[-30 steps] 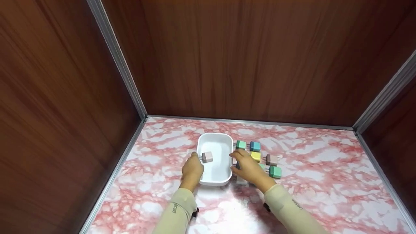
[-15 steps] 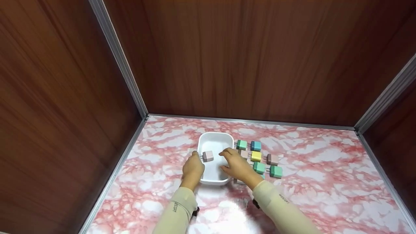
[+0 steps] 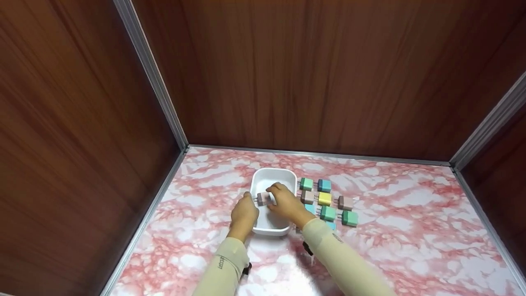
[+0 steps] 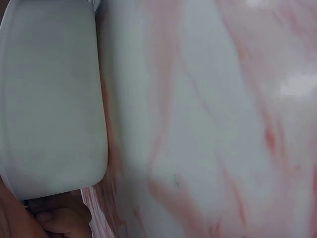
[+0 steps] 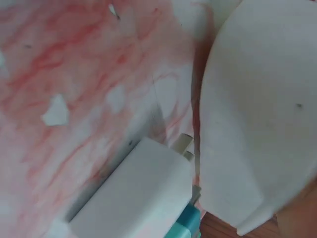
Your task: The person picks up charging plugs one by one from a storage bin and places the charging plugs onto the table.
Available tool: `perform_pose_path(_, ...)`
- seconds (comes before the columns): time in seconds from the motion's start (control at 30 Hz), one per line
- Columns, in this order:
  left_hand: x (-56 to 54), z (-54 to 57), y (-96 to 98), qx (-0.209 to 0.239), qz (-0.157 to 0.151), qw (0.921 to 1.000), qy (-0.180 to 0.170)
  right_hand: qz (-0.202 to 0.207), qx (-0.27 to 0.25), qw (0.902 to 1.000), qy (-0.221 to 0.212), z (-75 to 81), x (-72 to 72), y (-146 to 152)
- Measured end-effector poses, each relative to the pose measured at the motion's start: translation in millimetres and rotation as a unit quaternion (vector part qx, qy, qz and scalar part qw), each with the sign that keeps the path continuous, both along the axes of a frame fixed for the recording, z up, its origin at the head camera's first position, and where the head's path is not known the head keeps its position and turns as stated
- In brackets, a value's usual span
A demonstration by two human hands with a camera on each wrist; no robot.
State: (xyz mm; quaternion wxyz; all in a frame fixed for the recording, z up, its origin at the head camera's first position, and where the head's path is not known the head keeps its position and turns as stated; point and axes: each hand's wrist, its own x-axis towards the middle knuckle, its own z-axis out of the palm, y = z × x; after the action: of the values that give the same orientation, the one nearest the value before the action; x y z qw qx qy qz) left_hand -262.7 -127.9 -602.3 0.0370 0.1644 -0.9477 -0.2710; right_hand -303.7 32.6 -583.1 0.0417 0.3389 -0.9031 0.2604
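My left hand point(image 3: 244, 213) grips the left side of a white plastic tub point(image 3: 274, 232), its thumb at the rim. In the left wrist view, curled fingers point(image 4: 62, 220) show below the tub's outer wall point(image 4: 52, 99). Inside the tub is a pale pink charger plug point(image 3: 263, 199), prongs pointing left toward that thumb. Reaching in over the right rim, my right hand point(image 3: 287, 205) has its thumb and finger spread around the plug's right end, with a white gap between plug and palm. The right wrist view shows only a bit of this hand point(image 5: 299, 213) beyond the tub wall point(image 5: 252, 109).
Several charger plugs lie right of the tub, among them a blue one point(image 3: 324, 185), a yellow one point(image 3: 324, 199) and a green one point(image 3: 349, 218). A pale plug point(image 5: 136, 193) lies close to the tub wall. Dark wood panels point(image 3: 316, 82) stand behind and at both sides.
My right hand has moved left from over the plugs, across the tub's right rim, to the pink charger plug. The left hand and the tub stay nearly in place.
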Motion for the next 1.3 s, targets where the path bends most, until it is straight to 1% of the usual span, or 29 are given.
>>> perform_pose_path(0.13,1.1,-0.5,1.5,0.001,-0.009,0.9999,-0.006,0.010,0.013,0.9999,-0.003,-7.3,-5.1,-5.4)
perform_pose_path(0.27,-0.8,-2.3,0.4,-0.002,-0.006,1.0000,0.003,0.004,0.053,0.9985,-0.016,-11.0,-7.1,-8.9)
perform_pose_path(0.33,-2.4,-2.6,-0.3,-0.004,-0.004,1.0000,0.007,0.005,0.076,0.9970,-0.016,-11.5,-7.6,-10.0)
perform_pose_path(0.5,-3.5,-0.8,-0.1,-0.005,-0.007,0.9999,0.010,0.019,0.102,0.9946,-0.001,-13.5,-5.7,-9.2)
perform_pose_path(0.67,-3.3,1.1,0.8,0.005,-0.004,1.0000,0.004,0.011,0.090,0.9952,0.036,-16.6,-3.1,-9.5)
perform_pose_path(0.73,-2.6,0.5,0.5,0.006,0.000,1.0000,-0.001,0.007,0.081,0.9957,0.044,-17.1,-1.6,-10.1)
perform_pose_path(0.83,-0.8,-1.3,-0.4,0.004,0.003,1.0000,-0.004,-0.002,0.082,0.9958,0.041,-18.1,0.9,-11.1)
perform_pose_path(0.97,1.1,-2.9,-2.4,0.012,0.002,0.9999,0.000,-0.017,0.104,0.9936,0.039,-20.1,2.8,-12.6)
perform_pose_path(1.13,3.4,-4.2,-4.3,0.038,0.000,0.9993,0.003,-0.025,0.124,0.9905,0.054,-22.5,3.9,-12.7)
perform_pose_path(1.2,3.4,-4.3,-4.7,0.051,0.000,0.9987,0.006,-0.027,0.124,0.9902,0.059,-22.2,3.6,-12.1)
perform_pose_path(1.3,2.2,-3.8,-5.0,0.072,0.000,0.9973,0.016,-0.033,0.116,0.9913,0.053,-20.4,2.2,-10.7)
